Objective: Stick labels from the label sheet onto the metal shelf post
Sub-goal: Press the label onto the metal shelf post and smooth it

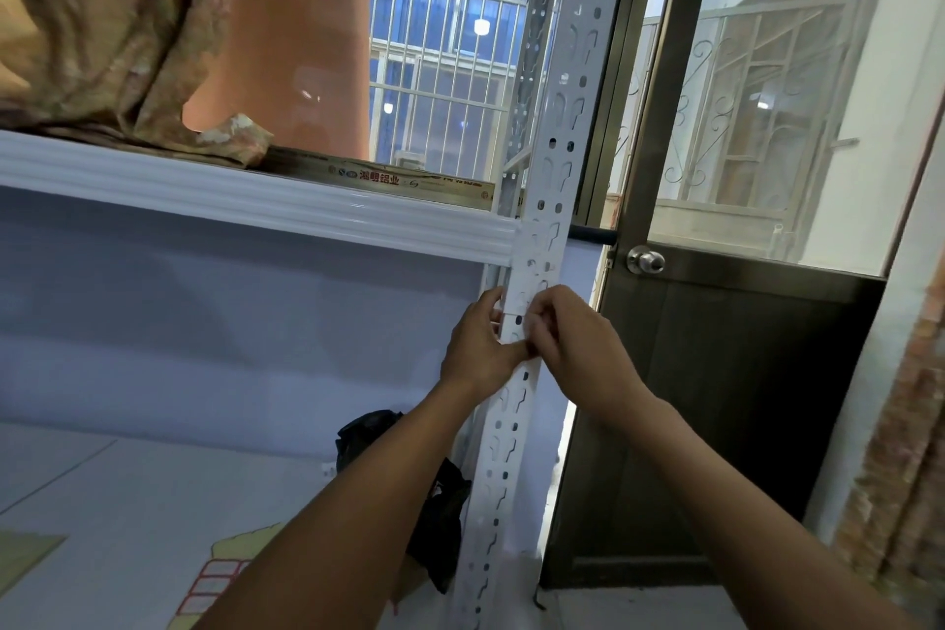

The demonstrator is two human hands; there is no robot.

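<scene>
At the right of the frame is a dark wooden door (716,425) with a round steel knob (647,261). In the centre stands the white metal shelf post (562,118), flat and punched with slots. The left hand (478,345) curls round its left edge. The bent fingers of the right hand (575,348) touch its front; whether they pinch something I cannot tell. The label sheet (215,583), with red-bordered rectangles, lies at lower left on a smooth white shelf (128,501).
</scene>
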